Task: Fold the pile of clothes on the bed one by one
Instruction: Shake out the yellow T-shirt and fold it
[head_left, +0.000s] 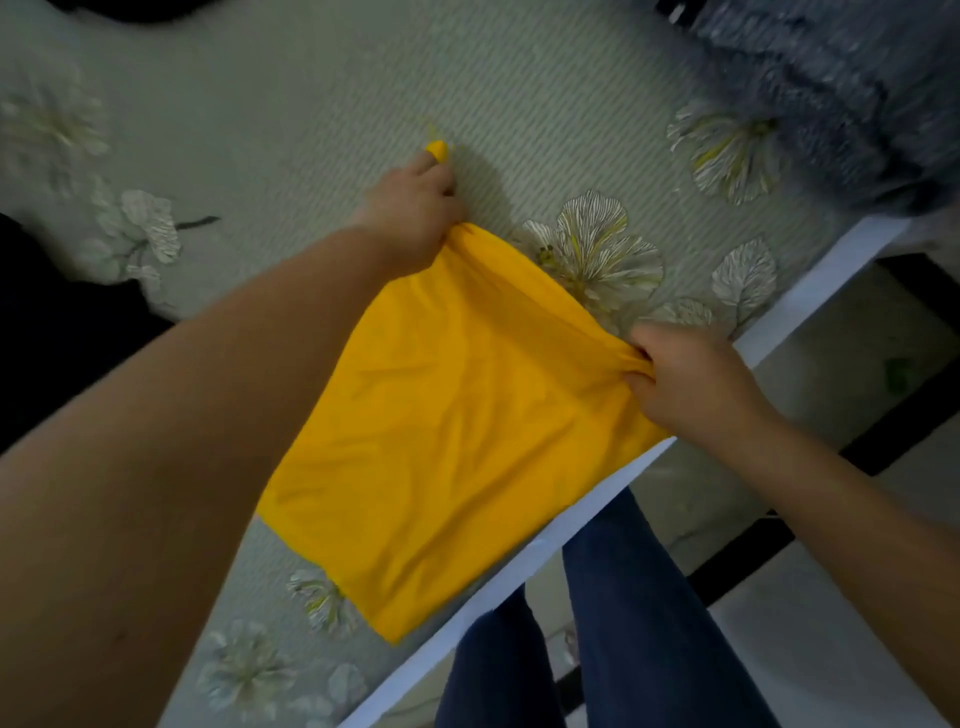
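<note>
We see the yellow cloth (457, 415) stretched out flat over the bed (311, 104) near its white edge (810, 291). Our left hand (415, 208) grips its far corner in a closed fist, and our right hand (691, 379) pinches the bunched corner nearer the edge. A grey fuzzy blanket (831, 78) lies at the top right.

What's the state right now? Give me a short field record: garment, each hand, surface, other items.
garment: yellow cloth garment, partly folded, held taut between both hands over the bed's near edge
left hand: grips bunched far corner
right hand: grips bunched corner on the right
surface: pale green floral bedsheet
other items: grey fuzzy fabric at top right; dark clothing at left edge
</note>
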